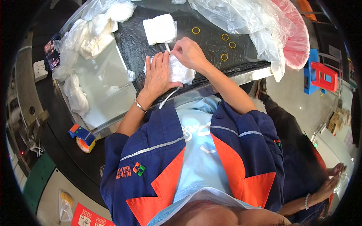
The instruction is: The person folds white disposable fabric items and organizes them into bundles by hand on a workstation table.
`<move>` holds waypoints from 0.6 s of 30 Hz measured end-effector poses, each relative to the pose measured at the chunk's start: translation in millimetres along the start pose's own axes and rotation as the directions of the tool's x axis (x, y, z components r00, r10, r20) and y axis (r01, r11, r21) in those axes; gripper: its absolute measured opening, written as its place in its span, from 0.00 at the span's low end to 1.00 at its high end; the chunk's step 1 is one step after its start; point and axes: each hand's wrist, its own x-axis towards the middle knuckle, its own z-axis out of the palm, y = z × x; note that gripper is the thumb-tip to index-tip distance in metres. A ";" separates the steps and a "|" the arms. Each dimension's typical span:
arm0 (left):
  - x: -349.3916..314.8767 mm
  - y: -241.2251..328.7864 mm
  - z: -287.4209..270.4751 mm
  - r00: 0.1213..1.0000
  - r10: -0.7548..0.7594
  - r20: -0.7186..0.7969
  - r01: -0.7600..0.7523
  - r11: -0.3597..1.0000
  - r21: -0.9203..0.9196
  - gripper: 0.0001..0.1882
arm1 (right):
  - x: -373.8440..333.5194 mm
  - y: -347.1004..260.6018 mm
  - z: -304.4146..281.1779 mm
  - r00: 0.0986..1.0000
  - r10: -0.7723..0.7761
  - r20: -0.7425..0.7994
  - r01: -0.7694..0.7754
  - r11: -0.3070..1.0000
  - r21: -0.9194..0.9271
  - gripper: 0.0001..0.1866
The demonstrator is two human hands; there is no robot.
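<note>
A folded white plastic bundle [184, 72] lies on the black plastic-covered table near its front edge. My left hand [159, 74] presses flat on its left part, fingers stretched out and thumb along the near edge. At the bundle's far edge, my right hand [187, 53] is closed in a pinch on a narrow white strip [167, 47]; the fingertips partly hide the grip. Just beyond lies a second folded white stack [160, 29], apart from my hands. A white cord [168, 97] hangs over the front edge below the bundle.
Several yellow rubber bands [195, 30] lie to the right. Clear plastic bags [241, 19] and a pink bag [292, 37] cover the far right edge. White bags [90, 35] are heaped at left. A tape dispenser [83, 138] sits at lower left. Another person's hand [327, 188] shows at right.
</note>
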 end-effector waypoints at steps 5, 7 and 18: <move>0.4 0.4 -1.0 1.000 -0.030 -0.005 0.030 0.999 -0.042 0.68 | -13.4 13.6 -5.0 0.983 -0.010 -0.185 0.014 1.000 0.022 0.08; 0.2 0.7 0.6 1.000 -0.031 -0.006 0.031 0.998 -0.050 0.67 | -19.5 15.3 -9.3 0.985 0.033 -0.171 -0.032 0.999 0.008 0.08; -0.4 -1.6 1.2 1.000 -0.006 -0.015 0.005 0.998 -0.063 0.64 | -19.7 14.9 -32.4 0.984 0.083 -0.155 -0.085 0.996 -0.007 0.08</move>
